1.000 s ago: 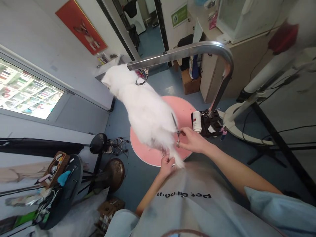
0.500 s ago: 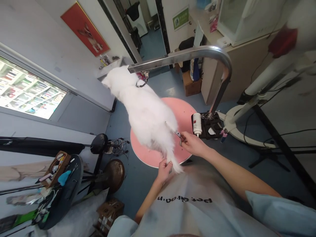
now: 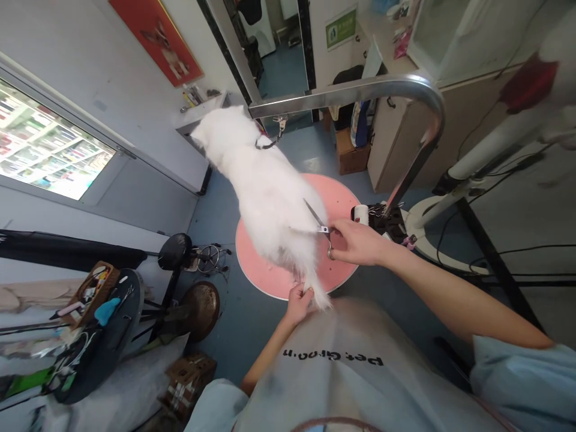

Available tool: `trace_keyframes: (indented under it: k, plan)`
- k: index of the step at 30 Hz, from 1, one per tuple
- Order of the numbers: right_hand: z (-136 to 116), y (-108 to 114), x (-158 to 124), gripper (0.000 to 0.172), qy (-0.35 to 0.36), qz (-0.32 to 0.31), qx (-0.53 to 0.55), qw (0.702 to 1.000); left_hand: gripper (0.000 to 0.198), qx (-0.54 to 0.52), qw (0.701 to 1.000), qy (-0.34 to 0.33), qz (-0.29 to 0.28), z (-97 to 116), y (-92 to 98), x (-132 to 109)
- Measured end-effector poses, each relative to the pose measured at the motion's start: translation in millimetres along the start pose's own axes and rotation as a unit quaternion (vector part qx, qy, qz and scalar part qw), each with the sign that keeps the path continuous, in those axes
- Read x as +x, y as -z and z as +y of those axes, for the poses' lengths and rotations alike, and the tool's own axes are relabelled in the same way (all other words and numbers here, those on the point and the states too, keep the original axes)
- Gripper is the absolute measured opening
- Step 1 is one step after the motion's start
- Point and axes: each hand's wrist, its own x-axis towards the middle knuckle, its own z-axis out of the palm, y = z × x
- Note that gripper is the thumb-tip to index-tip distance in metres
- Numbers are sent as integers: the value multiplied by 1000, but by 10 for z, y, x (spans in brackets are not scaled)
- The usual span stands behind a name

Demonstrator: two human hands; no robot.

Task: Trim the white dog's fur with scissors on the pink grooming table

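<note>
A white fluffy dog stands on a round pink table, its head turned away to the far left. My left hand is closed around its tail near the table's front edge. In my right hand is a pair of scissors, its blades spread apart against the fur of the rump. A dark collar strap circles the dog's neck and clips to the metal arm overhead.
The bent metal grooming arm crosses above the dog. Right of the table, a black tool holder carries a white bottle. A stool and a small dark side table with a basket stand left.
The scissors have opened wide, with one blade swung up over the rump. My right hand has turned and spread its grip. My left hand keeps the tail, while the view has shifted slightly.
</note>
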Motion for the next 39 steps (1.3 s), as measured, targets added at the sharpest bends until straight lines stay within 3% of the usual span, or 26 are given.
trace_keyframes:
  k: [5,10,15,19,26,31,36,39]
  plan:
    - [-89,222,55,16,-27,-21,-33,999,48,1,1000,-6,-12,38,-18,23]
    - [-179,330,71,29,5,-34,-71,997,49,-2,1000,-12,-12,21,-40,38]
    - [-150,428,120,22,-7,-67,-104,992,48,-6,1000,-20,-11,-15,-57,39]
    - [-156,500,176,30,16,-83,-114,990,53,-12,1000,-13,-3,-59,-81,47]
    - [-173,602,273,14,-25,-111,-154,982,53,-22,1000,-12,3,-93,-84,50]
    - [-180,627,342,32,15,-104,-137,985,53,-40,999,-13,4,-78,-73,44]
    - [-155,708,387,14,-11,-106,-182,978,52,-38,999,-13,-9,-69,-61,62]
    - [-161,742,372,18,-17,-117,-167,979,51,-33,999,-17,-23,-84,-56,87]
